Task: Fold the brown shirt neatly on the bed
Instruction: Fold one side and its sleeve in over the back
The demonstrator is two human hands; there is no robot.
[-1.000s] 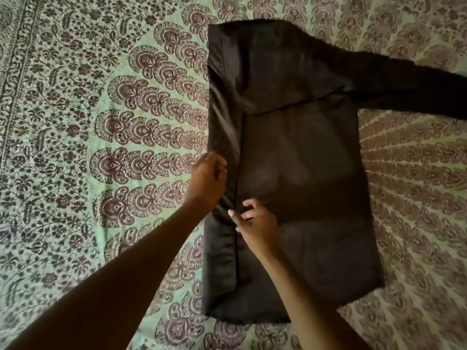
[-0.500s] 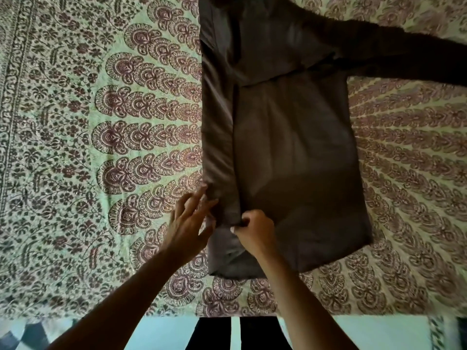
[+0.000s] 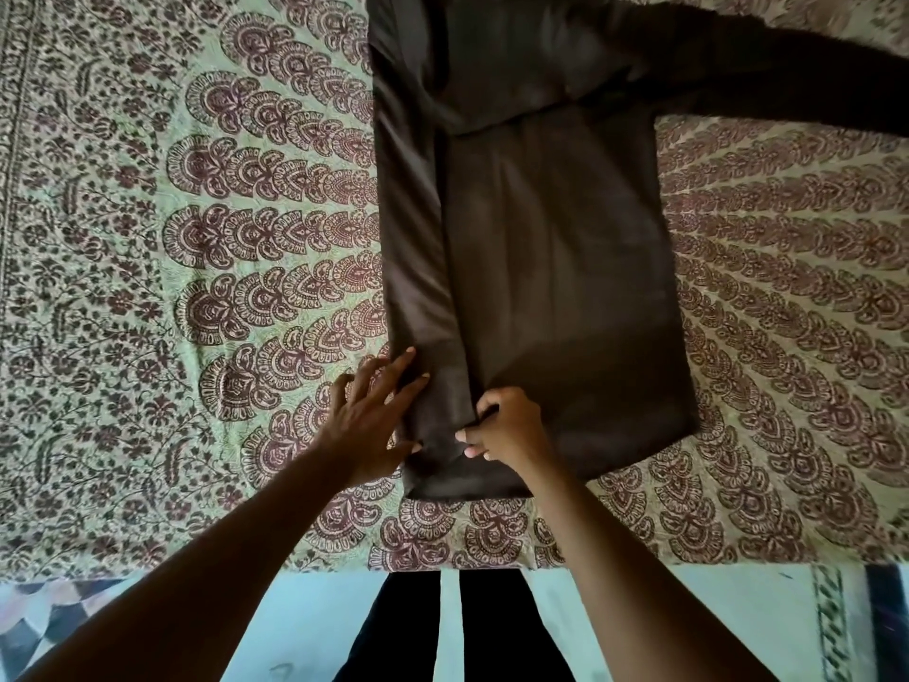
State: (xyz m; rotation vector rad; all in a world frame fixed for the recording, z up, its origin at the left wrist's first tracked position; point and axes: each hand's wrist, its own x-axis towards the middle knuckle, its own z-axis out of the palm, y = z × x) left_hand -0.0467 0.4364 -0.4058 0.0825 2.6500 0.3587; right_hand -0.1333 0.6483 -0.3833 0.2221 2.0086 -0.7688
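Brown shirt (image 3: 556, 287): lies flat on the bed, its hem just short of the near edge and its collar end running out of view at the far side.
Left side panel (image 3: 418, 268): already turned in over the body as a long narrow strip, with the left sleeve apparently tucked inside it, though that cannot be confirmed.
Right sleeve (image 3: 787, 86): not yet folded; it stretches out straight toward the bed's right edge.
Left hand (image 3: 369, 425): fingers straight and spread, laid flat at the outer edge of the folded strip near the hem, half on the shirt and half on the bedspread, holding nothing.
Right hand (image 3: 506, 425): fingers curled, pinching the inner edge of the folded strip close to the hem, seemingly tugging it straight.
Bedspread (image 3: 196, 238): green with maroon paisley print, covering the bed under the shirt.
Done so far: one lengthwise fold, now being squared up at the hem.
Left to do: by my reading, fold in the right side and sleeve, then bring the hem up toward the collar; roughly a third complete.
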